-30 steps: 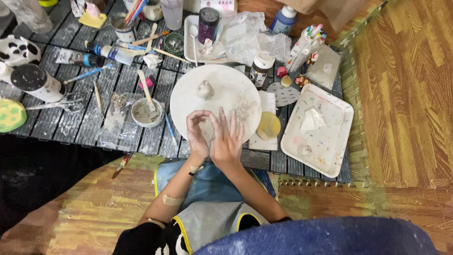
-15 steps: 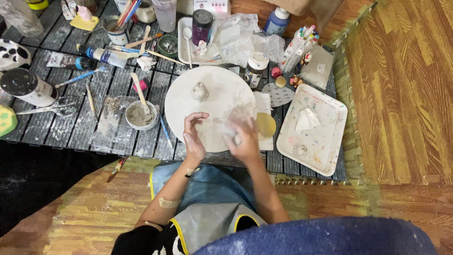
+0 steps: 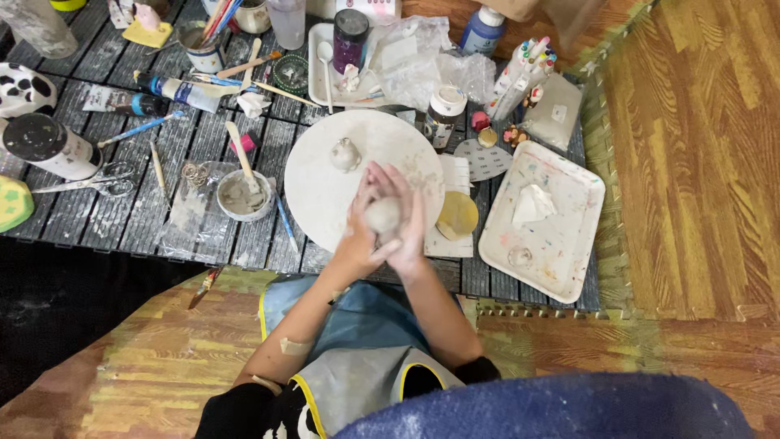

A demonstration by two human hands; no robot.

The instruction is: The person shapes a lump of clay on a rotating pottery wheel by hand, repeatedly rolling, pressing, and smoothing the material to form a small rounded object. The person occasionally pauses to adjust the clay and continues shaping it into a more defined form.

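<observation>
A grey ball of clay point(image 3: 383, 216) sits pressed between my two palms above the near edge of a round white board point(image 3: 317, 187). My left hand point(image 3: 360, 236) cups it from the left, my right hand point(image 3: 409, 223) from the right, fingers pointing away from me. A small pale clay figure point(image 3: 344, 154) stands upright near the board's middle, a little beyond my fingertips.
A white paint-stained tray point(image 3: 569, 236) lies to the right. A small bowl with a stick point(image 3: 241, 195) stands left of the board, with scissors point(image 3: 97, 177), brushes, paint tubes, jars and a cup of brushes point(image 3: 205, 45) farther back. A yellow disc point(image 3: 458, 215) lies beside my right hand.
My hands lifted off the board and came together around the clay ball. The view shifted so the table sits lower and farther right in frame.
</observation>
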